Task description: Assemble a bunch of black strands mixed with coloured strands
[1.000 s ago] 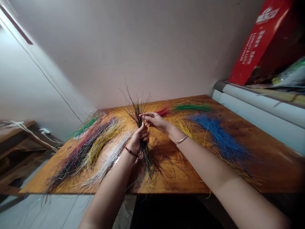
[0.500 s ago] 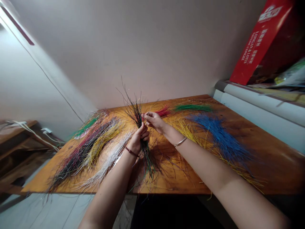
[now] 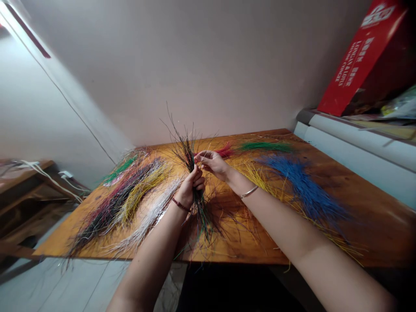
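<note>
My left hand [image 3: 193, 183] is closed round a bundle of thin wires [image 3: 186, 149], mostly black with some green and other colours. The bundle stands roughly upright, its ends fanning out above the fist and hanging below it. Close against the upper right side of the bundle, my right hand [image 3: 212, 164] pinches with thumb and forefinger. A thin pale strand seems to rise from that pinch, though its exact hold is too small to make out. Behind my right hand lies a pile of red wires [image 3: 225, 150].
On the wooden table [image 3: 364, 208] lie yellow wires [image 3: 144, 187], silver-white wires [image 3: 152, 219], black wires [image 3: 97, 225], blue wires [image 3: 302, 186] and green wires [image 3: 266, 147]. A red box [image 3: 360, 56] stands on a ledge at right. A wooden stool [image 3: 29, 195] with white cables is at left.
My right hand has shifted very slightly right, away from the bundle. My left hand keeps its grip on the wires. The whole view has moved a little.
</note>
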A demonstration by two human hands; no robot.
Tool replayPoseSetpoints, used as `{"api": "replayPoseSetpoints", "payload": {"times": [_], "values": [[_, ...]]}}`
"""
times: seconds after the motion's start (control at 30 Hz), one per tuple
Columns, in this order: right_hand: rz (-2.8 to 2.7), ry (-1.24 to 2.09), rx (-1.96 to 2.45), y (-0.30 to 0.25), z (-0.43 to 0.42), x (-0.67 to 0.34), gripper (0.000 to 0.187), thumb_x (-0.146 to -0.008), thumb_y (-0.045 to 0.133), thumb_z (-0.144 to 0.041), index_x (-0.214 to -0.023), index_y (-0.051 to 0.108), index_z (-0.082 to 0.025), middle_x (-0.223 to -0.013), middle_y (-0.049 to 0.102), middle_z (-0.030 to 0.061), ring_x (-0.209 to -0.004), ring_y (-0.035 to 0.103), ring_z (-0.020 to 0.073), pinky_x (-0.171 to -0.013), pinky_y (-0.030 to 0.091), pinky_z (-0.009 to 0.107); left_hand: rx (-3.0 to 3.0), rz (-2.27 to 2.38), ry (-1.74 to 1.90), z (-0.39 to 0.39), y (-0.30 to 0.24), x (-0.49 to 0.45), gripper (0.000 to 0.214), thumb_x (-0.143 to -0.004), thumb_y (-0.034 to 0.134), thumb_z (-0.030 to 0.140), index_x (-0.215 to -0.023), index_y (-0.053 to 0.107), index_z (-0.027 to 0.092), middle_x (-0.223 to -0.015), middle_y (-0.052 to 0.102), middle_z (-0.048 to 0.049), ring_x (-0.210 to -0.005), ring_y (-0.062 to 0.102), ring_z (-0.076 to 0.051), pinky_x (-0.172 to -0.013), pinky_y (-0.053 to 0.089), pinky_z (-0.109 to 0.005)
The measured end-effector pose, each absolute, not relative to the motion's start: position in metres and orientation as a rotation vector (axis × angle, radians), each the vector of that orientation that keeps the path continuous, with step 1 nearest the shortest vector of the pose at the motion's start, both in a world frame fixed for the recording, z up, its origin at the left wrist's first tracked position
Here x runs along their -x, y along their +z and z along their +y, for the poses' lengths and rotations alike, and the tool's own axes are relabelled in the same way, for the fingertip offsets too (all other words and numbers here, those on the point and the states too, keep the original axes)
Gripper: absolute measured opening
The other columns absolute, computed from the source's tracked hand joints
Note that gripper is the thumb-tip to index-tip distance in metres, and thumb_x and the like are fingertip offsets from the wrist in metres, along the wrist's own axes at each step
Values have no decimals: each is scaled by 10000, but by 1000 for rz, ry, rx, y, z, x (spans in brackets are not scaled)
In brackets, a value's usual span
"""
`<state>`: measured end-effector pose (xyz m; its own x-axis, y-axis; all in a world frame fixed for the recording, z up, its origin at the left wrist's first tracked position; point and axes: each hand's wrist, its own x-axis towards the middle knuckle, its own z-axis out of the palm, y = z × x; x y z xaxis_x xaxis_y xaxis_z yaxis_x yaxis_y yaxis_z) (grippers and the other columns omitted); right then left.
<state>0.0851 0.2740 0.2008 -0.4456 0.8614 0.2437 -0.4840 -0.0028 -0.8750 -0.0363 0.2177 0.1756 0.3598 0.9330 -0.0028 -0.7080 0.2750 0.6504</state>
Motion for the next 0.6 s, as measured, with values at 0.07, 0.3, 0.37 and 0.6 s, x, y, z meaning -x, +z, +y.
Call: {"api": "replayPoseSetpoints", "payload": {"times": [0.07,0.3,0.37,0.6], "values": [[-1248,1664,433,199,275,-85,289,-582,789,-357,-755,638,-181,-709,641,-25,-505,517,38,-446,342,161,-621,433,1151,217,176,36,333,-743,686,336,-675,418,151,-509,183,93,-369,199,-14,-331,178,-138],[-1181,1688,438,200,272,-86,308,-583,780,-314,-806,603,-198,-743,621,-46,-504,500,29,-442,358,152,-622,460,1152,218,176,36,351,-736,693,338,-663,404,152,-514,185,92,-371,201,-14,-336,173,-139],[-1142,1692,446,201,269,-84,318,-588,773,-308,-822,590,-195,-703,588,-59,-476,461,20,-420,338,145,-621,448,1141,218,175,36,364,-750,677,346,-647,385,154,-510,170,91,-370,195,-16,-337,174,-140],[-1038,1547,576,205,267,-75,359,-552,775,-344,-730,508,-183,-591,504,-87,-397,354,9,-349,225,155,-625,440,1138,220,173,37,393,-752,671,358,-628,354,163,-507,171,90,-366,187,-19,-333,170,-142]]}}
